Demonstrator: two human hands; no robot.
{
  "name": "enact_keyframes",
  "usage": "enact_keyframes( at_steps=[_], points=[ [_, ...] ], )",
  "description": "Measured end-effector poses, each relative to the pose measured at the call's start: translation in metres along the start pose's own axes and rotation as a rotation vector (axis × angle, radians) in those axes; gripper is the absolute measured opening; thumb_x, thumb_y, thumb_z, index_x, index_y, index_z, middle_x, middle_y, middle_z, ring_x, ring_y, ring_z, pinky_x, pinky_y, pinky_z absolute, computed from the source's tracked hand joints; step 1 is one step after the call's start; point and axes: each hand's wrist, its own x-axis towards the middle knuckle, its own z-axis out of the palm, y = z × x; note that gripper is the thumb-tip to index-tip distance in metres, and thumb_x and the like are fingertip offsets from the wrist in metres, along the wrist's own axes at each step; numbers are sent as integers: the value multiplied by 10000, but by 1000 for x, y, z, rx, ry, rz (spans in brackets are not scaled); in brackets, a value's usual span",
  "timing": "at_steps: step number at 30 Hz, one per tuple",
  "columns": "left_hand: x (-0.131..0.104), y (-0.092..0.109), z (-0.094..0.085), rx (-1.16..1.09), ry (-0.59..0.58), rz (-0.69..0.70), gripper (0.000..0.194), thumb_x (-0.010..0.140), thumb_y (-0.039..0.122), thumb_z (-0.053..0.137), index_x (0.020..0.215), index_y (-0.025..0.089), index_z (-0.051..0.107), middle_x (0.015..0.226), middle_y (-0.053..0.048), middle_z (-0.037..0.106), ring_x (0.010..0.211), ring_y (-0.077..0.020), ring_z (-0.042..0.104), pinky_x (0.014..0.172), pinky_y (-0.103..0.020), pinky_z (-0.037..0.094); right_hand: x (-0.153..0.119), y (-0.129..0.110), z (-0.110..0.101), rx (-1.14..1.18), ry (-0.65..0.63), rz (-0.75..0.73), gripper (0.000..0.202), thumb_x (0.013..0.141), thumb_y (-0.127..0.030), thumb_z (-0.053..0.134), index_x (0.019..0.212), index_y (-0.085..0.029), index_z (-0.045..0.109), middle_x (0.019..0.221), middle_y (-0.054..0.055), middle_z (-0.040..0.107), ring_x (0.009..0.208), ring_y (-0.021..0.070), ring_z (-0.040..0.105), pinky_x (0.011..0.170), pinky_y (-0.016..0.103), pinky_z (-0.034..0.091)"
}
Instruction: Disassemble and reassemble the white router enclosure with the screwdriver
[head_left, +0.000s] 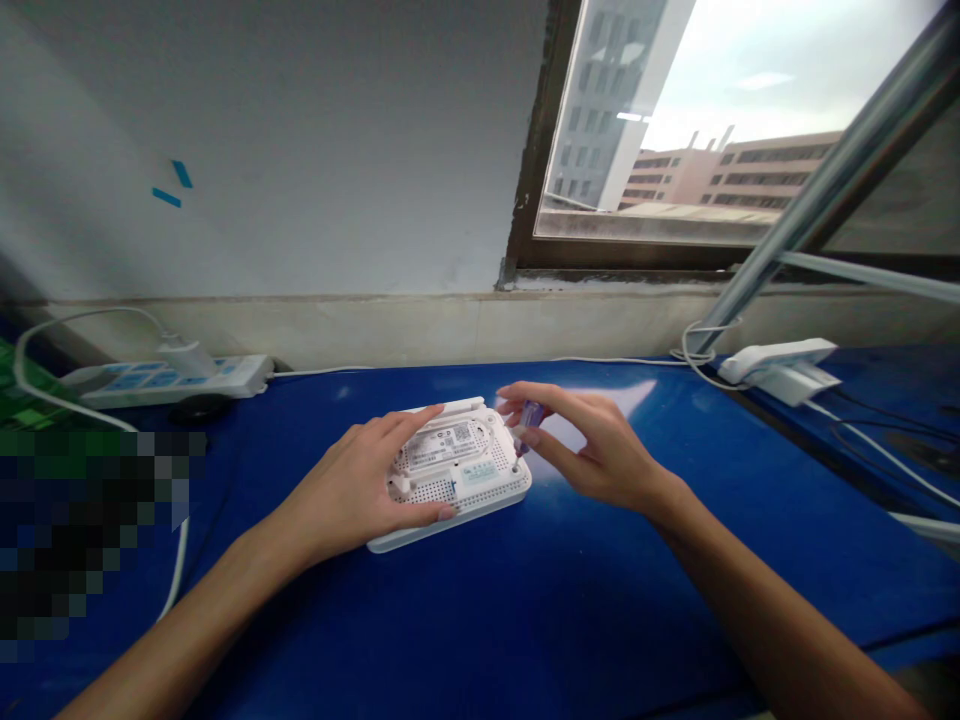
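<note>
A white plastic device with small vent holes and printed labels lies flat on the blue table. My left hand rests over its left part, thumb on the near edge and fingers along the far side, holding it. My right hand pinches a small screwdriver with a translucent purple handle, tilted, between thumb and fingers. The driver's tip is at the device's right corner, by a screw hole. Whether a screw sits under the tip is too small to tell.
On the blue table, a white power strip with a plug stands at the back left, a second one at the back right. White cables run along both sides. A metal pole slants before the window.
</note>
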Motion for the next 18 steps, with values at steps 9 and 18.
enact_keyframes(
  at_steps=[9, 18],
  points=[
    [0, 1, 0, -5, 4, -1, 1009, 740, 808, 655, 1573, 363, 300, 1541, -76, 482, 1292, -348, 539, 1079, -523, 430, 3, 0, -5, 30, 141, -31, 281, 883, -192, 758, 1163, -202, 740, 965, 46, 784, 830, 177, 739, 768, 298, 584],
    [0, 0, 1, 3, -6, -13, 1015, 735, 820, 647, 1575, 379, 287, 1551, -62, 466, 1313, -340, 517, 1099, -519, 413, 3, -4, -12, 35, 45, -61, 388, 981, -90, 558, 1331, -222, 660, 1194, 77, 738, 1092, 208, 684, 920, 365, 559]
  ],
)
